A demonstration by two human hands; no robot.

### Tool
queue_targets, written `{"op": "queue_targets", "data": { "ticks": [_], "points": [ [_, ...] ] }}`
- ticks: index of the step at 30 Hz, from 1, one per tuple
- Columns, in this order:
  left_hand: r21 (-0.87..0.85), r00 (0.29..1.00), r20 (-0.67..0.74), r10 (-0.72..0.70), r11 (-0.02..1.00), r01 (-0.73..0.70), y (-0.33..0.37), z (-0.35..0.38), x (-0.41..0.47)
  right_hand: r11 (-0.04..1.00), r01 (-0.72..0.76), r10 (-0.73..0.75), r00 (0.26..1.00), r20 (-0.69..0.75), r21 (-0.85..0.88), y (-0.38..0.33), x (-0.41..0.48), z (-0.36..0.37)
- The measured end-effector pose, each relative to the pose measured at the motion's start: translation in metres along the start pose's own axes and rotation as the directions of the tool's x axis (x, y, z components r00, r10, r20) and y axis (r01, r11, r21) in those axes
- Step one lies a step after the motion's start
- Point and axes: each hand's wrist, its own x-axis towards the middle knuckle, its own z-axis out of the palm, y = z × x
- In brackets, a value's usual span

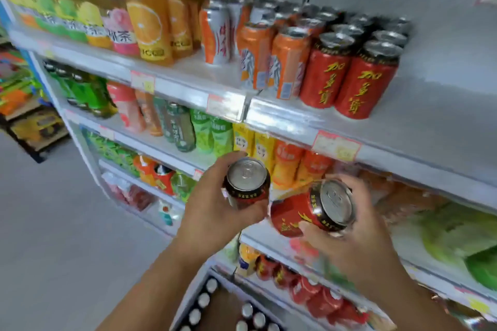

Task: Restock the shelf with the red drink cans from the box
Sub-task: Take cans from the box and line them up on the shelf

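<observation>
Below, box (pixel 218 308) of cans (pixel 203 300), half cropped.

The front red cans (pixel 326 75) on the shelf (pixel 435 110) carry gold characters down the side, 加多宝. A pink bottle (pixel 119 27) shows 冰茶 on a white band, and the orange bottle (pixel 148 24) beside it reads ICC near its base. The price tags (pixel 336 145) are too blurred to read.

the box (pixel 185 302) is cut off by the bottom edge, and only the tops of its cans (pixel 203 300) show. the right hand (pixel 357 239) is blurred, its fingertips hidden behind its red can (pixel 301 213). the price tags (pixel 336 145) are too blurred to read.
</observation>
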Motion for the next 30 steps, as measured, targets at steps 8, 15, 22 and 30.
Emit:
{"op": "queue_targets", "data": {
  "ticks": [8,15,22,30],
  "points": [
    [-0.135,0.956,0.016,0.294,0.948,-0.289,0.124,0.042,0.057,0.994,0.103,-0.11,0.919,-0.378,-0.04,-0.049,0.014,-0.126],
    [-0.105,0.954,0.008,0.3,0.949,-0.297,0.159,0.125,0.114,0.987,-0.005,-0.064,0.907,-0.415,-0.162,-0.037,0.072,-0.193],
    [-0.014,0.95,0.035,0.311,0.95,-0.311,0.168,0.174,0.143,0.955,-0.136,0.059,0.958,-0.279,-0.264,-0.016,0.114,-0.241],
    [0.026,0.952,0.031,0.306,0.951,-0.307,0.151,0.185,0.141,0.974,-0.133,0.083,0.962,-0.26,-0.182,0.014,0.116,-0.243]
  ]
}}
